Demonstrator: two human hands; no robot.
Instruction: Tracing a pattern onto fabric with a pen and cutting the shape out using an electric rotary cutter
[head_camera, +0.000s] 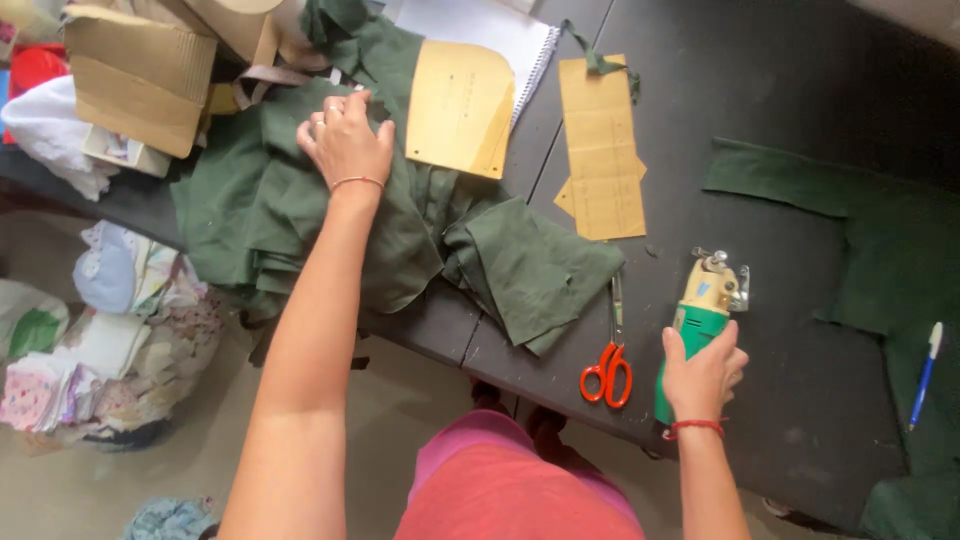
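Pressing down on green fabric while gripping a cutter — both hands at a dark table (780, 120).

The left hand (345, 140) lies flat, fingers spread, on a rumpled heap of dark green cloth (300, 215) at the table's left end. The right hand (702, 378) is closed around the green handle of a small electric cutting tool (705, 305) near the front edge. Orange-handled scissors (610, 355) lie just beside it; tan paper patterns (600, 150) rest further back.

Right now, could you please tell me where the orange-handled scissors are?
In the head view, the orange-handled scissors lie on the dark table near its front edge, just left of the green electric cutter held by the right hand.
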